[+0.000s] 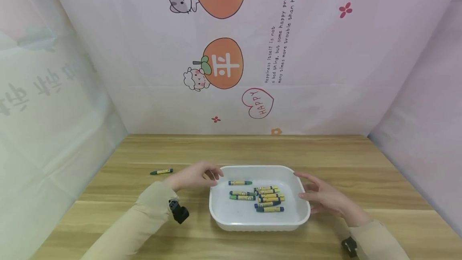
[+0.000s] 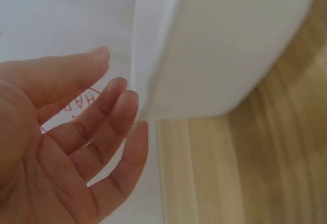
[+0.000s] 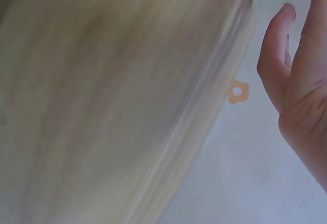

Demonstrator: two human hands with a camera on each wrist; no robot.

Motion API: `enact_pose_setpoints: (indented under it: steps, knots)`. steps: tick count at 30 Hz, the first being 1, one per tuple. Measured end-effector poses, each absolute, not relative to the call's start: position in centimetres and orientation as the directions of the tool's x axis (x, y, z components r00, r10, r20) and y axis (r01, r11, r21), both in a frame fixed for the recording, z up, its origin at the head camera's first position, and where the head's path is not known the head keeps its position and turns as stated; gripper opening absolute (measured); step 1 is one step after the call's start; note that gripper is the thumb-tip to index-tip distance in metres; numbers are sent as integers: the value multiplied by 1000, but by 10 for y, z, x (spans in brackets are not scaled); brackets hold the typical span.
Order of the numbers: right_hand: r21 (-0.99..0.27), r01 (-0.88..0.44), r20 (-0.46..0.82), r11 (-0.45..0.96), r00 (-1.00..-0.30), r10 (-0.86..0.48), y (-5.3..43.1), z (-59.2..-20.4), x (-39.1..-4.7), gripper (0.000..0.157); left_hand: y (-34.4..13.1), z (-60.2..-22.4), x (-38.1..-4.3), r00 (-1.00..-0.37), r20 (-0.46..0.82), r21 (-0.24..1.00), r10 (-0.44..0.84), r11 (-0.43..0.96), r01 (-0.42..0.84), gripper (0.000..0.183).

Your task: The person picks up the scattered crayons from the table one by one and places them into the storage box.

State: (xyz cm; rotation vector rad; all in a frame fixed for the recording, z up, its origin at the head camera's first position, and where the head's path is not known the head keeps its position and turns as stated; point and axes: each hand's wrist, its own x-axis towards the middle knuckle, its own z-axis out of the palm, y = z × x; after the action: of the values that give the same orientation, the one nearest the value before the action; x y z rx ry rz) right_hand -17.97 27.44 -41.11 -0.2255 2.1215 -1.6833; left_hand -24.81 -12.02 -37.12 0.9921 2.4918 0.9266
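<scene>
A white plastic tray with rounded corners stands on the wooden table. Inside it lie several crayons in yellow wrappers, among them a green crayon, a light green crayon and a dark blue crayon. My left hand is at the tray's upper left corner, its fingers loosely bent. In the left wrist view these fingertips are close to the tray's side; whether they touch it I cannot tell. At the right rim is my right hand, fingers spread and holding nothing. The right wrist view does not show the tray.
A dark green crayon lies on the table, left of the tray and beyond my left forearm. Printed white cloth hangs behind the table's far edge and along both sides. Each wrist carries a small black camera.
</scene>
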Motion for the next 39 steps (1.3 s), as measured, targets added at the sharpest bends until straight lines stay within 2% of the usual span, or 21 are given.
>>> enact_pose_setpoints:
  steps: [13,25,29,35,39]
  knots:
    - [-962,139,-223,235,-898,-380,275,-412,-179,82,-172,-400,-253,-783,26,670,621,570,475,29]
    - [-962,139,-222,234,-898,-381,275,-411,-179,81,-235,-414,-274,-865,119,636,487,632,443,27]
    - [-964,134,-217,232,-897,-384,275,-411,-179,82,-250,-421,-281,-895,100,611,435,683,400,33]
    - [-966,125,-209,225,-890,-404,276,-412,-179,81,-257,-425,-285,-911,42,591,411,725,354,51]
    - [-967,124,-208,224,-891,-404,276,-412,-179,81,-257,-426,-287,-910,7,569,414,747,344,50]
